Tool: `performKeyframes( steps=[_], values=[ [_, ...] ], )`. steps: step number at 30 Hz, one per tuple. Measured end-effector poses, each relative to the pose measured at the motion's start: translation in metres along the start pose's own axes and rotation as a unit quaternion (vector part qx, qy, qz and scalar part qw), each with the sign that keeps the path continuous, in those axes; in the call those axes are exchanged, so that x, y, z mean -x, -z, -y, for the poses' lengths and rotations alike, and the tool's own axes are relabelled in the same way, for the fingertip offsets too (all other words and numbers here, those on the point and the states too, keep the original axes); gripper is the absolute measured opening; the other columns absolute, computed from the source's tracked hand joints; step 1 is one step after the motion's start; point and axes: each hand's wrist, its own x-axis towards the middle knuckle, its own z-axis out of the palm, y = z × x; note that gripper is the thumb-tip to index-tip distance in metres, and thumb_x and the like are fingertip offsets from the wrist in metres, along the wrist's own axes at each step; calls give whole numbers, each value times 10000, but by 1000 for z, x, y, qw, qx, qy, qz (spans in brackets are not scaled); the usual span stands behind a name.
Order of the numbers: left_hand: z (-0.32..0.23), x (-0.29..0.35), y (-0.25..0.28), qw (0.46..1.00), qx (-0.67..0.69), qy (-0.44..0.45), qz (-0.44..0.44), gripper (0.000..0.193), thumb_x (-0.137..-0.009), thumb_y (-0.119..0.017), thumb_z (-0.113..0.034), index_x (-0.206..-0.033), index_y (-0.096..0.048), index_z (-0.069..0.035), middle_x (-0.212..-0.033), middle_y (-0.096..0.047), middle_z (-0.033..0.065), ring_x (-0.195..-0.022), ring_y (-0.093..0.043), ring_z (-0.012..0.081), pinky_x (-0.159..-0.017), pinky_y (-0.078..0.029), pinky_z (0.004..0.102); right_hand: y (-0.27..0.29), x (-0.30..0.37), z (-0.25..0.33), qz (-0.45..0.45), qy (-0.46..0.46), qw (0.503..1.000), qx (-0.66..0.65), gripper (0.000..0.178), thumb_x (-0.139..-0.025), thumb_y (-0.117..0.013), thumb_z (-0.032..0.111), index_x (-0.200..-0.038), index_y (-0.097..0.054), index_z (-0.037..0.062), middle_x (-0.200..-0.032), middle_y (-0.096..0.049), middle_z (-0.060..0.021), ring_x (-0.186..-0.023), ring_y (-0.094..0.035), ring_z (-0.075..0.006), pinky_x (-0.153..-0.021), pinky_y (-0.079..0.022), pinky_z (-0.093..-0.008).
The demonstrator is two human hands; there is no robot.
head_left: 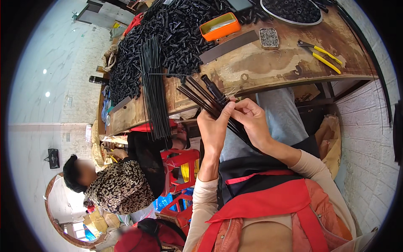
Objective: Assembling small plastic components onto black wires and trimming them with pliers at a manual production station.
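Note:
My left hand (213,131) is closed round a bundle of thin black rods (194,95), which slants over my lap in front of the table edge. A black stepped tube (214,88) lies along the bundle, its lower end at my left thumb. Beside that end, my right hand (252,122) has thumb and forefinger pressed together, its other fingers curled. Whatever sits between those fingertips is too small to name. Fine pale strands show near the tube's lower end.
On the wooden table (268,65) lie heaped black tubes (176,40), more rods (153,88) overhanging the edge, an orange box (220,26), a dark flat bar (229,47), a small tray (268,38), yellow-handled nippers (321,56) and a bowl (321,21). A co-worker (119,185) sits at left.

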Motion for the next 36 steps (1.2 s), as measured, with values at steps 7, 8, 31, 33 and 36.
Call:
performKeyframes(
  steps=[7, 8, 31, 33, 36],
  values=[
    [5, -9, 13, 997, 54, 36, 35, 213, -825, -754, -51, -1013, -689, 26, -972, -714, 85, -878, -646, 124, -823, -515, 268, 3, 2, -1, 23, 3, 998, -57, 93, -926, -609, 25, -1015, -635, 37, -1040, -648, -10, -1010, -583, -101, -959, -410, -267],
    [7, -9, 13, 998, 54, 23, 36, 213, -829, -749, -48, -1018, -688, 27, -976, -714, 85, -877, -647, 126, -823, -515, 268, 2, 0, 2, 13, -15, 998, -54, 89, -926, -609, 26, -1008, -640, 38, -1053, -648, -10, -1013, -582, -99, -956, -410, -264],
    [6, 1, 15, 990, -112, -48, 73, 196, -912, -609, -75, -1037, -647, 71, -953, -729, 118, -819, -663, 104, -733, -528, 257, 7, 8, 3, 86, -176, 980, -16, 398, -1009, -498, 308, -1256, -569, 3, -1109, -627, -23, -1010, -576, -88, -917, -443, -268],
    [2, 1, 12, 991, -110, -32, 66, 199, -907, -613, -81, -1028, -651, 72, -915, -732, 101, -741, -649, 85, -656, -522, 241, 12, 5, -1, 103, -190, 975, -47, 403, -1006, -504, 307, -1274, -561, 12, -1134, -623, -23, -1025, -579, -98, -929, -443, -274],
    [-4, 1, 10, 991, -116, -6, 74, 193, -905, -615, -85, -1017, -657, 67, -912, -732, 97, -723, -639, 71, -621, -510, 224, 20, -1, 0, 132, -232, 959, -95, 402, -996, -520, 320, -1293, -549, 49, -1198, -597, 2, -1093, -555, -104, -975, -410, -285]
  ],
)
